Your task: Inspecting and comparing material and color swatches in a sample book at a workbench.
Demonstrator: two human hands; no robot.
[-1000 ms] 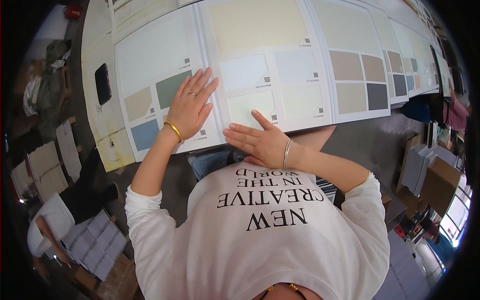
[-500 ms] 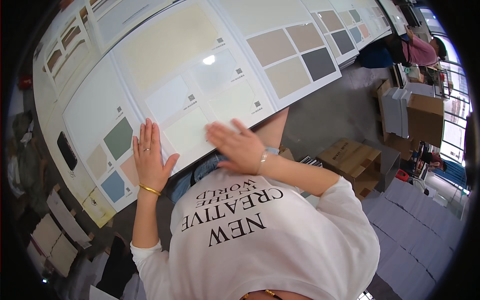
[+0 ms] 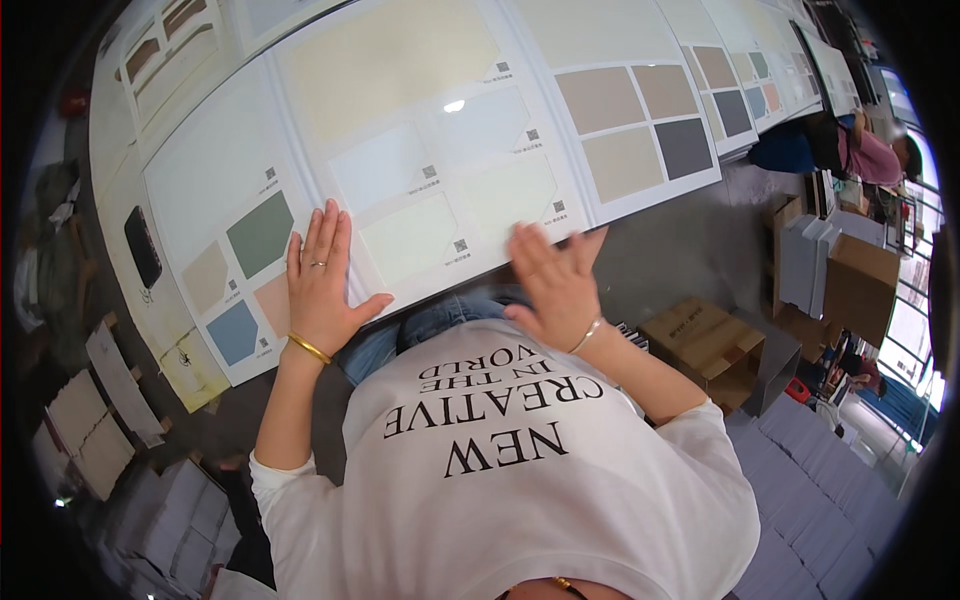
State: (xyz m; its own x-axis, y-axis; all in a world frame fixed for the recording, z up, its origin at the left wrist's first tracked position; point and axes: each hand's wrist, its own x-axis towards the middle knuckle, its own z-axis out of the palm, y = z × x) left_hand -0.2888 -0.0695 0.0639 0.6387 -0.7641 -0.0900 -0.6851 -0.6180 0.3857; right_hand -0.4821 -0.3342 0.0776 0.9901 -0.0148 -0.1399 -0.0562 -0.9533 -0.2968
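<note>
A white fold-out colour sample board [image 3: 215, 175] lies spread on the table in front of me. Its panels carry swatches: a green one [image 3: 261, 235], a blue one [image 3: 233, 333], a large cream one [image 3: 395, 60], and beige and dark grey ones [image 3: 685, 150]. My left hand [image 3: 325, 268] rests flat, fingers extended, near the crease between the left and middle panels, partly covering a peach swatch [image 3: 272, 303]. Blurred by motion, my right hand [image 3: 555, 285] is at the near edge of the middle panel with fingers stretched out. Nothing shows in either hand.
A black phone [image 3: 143, 247] lies on the table left of the board. More sample boards [image 3: 765, 75] continue along the table to the far right, where a person in pink [image 3: 872, 150] sits. Cardboard boxes [image 3: 700, 340] and stacked grey sheets [image 3: 810, 480] stand at my right.
My right hand has swept rightward along the near edge of the middle panel. My left hand stays flat by the crease; the whole view has shifted slightly.
</note>
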